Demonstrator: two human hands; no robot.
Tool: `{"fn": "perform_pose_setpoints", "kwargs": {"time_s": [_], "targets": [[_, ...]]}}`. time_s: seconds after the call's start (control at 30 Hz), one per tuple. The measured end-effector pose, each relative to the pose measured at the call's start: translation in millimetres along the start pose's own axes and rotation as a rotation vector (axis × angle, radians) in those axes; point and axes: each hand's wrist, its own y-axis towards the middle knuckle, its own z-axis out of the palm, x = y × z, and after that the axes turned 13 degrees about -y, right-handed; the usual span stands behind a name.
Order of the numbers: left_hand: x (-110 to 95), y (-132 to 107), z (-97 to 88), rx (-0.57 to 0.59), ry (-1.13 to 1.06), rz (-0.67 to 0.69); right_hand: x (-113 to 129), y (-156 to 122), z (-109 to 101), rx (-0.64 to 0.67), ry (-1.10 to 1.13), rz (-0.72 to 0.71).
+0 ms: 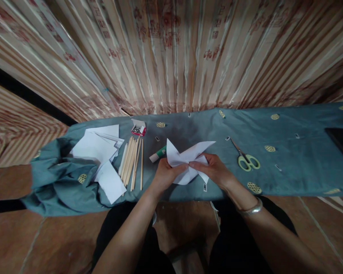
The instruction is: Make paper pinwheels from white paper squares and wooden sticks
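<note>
The paper pinwheel (187,177) is near the front edge of the worktop (302,171), patterned cloth (200,127) stretching behind it, scissors (241,153) off right, glue stick (160,153) just left. Left hand (166,173) and right hand (215,170) flank it, both closed on the paper, thumbs near its centre.
</note>
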Motion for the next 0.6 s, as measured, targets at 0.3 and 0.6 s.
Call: {"fn": "perform_pose_setpoints", "kwargs": {"time_s": [0.3,0.6], "targets": [[-9.0,-0.5,-10.6,0.021,-0.094,0.041,8.1,2.7,-6.8,-0.062,0.061,-0.03],[-12.3,-2.1,-21.3,-0.03,-0.05,0.147,2.6,4.9,-11.9,-0.09,-0.014,-0.085]]}}
